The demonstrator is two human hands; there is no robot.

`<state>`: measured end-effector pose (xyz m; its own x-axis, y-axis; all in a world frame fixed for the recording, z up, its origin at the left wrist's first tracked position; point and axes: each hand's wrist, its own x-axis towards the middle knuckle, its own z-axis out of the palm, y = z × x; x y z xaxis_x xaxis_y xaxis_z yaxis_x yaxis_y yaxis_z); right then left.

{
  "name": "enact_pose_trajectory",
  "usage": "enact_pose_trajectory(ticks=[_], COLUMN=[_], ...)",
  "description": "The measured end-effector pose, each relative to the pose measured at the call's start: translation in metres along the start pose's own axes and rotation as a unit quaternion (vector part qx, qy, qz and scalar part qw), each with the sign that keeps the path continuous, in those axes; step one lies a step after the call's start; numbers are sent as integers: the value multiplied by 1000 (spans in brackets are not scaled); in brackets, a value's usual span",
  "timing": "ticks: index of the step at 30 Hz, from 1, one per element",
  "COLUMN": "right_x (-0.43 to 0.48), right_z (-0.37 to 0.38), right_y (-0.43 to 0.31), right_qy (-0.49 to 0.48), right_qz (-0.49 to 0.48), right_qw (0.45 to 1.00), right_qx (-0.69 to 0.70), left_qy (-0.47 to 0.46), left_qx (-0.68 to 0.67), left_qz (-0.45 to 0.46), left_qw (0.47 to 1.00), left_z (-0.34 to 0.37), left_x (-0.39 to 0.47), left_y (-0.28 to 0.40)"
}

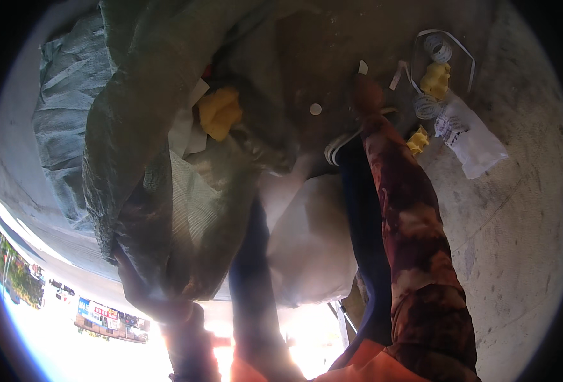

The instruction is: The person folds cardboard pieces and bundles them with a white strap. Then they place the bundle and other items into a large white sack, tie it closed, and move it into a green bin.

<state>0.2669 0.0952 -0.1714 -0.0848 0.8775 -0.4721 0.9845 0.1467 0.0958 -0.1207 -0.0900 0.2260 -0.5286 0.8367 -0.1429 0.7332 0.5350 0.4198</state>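
Note:
My left hand [155,298] grips the rim of a large green woven sack [133,110], which hangs with its mouth spread out. In the sack's mouth lie a crumpled yellow piece [220,112] and some pale flat scraps [188,131]. At the floor, my right hand [369,93] reaches down with a small white scrap [362,67] at its fingertips. A round white disc [315,109] lies to the left of that hand. Shadow blurs the fingers of the right hand.
Right of my arm, the concrete floor [511,238] bears a printed white plastic bag [472,138], crumpled yellow pieces [436,81], curled printed strips [437,47] and a thin white band [472,67]. A pale bulging sack [315,238] shows between my legs. Bright daylight lies behind.

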Motion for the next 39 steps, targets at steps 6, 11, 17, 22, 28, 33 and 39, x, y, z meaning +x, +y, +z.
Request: enact_pose_trajectory(ticks=[6, 11, 17, 22, 28, 33, 39], right_x=[16, 22, 11, 34, 28, -11, -4], right_z=[16, 3, -61, -71, -55, -56, -46], right_y=[6, 40, 46, 47, 75, 88, 87], right_qy=[21, 41, 162, 194, -16, -51, -88], right_qz=[-180, -390, -257, -340, -329, -189, -200], right_qw=[982, 918, 953, 920, 937, 946, 972], right_qx=[-55, -59, -18, 2, 113, 257, 89], left_qy=[-28, -45, -38, -8, -46, -36, -15], left_qx=[-55, -62, -14, -8, -152, -54, 172], left_qz=[-85, -138, -120, 26, -48, 75, 151], left_qw=[994, 987, 992, 1000, 986, 995, 973], left_z=[-25, -32, -33, -25, -32, -19, -12], left_x=[-6, -10, -17, -18, -17, -13, -6], left_y=[-11, -16, -13, -10, -8, -1, 21])
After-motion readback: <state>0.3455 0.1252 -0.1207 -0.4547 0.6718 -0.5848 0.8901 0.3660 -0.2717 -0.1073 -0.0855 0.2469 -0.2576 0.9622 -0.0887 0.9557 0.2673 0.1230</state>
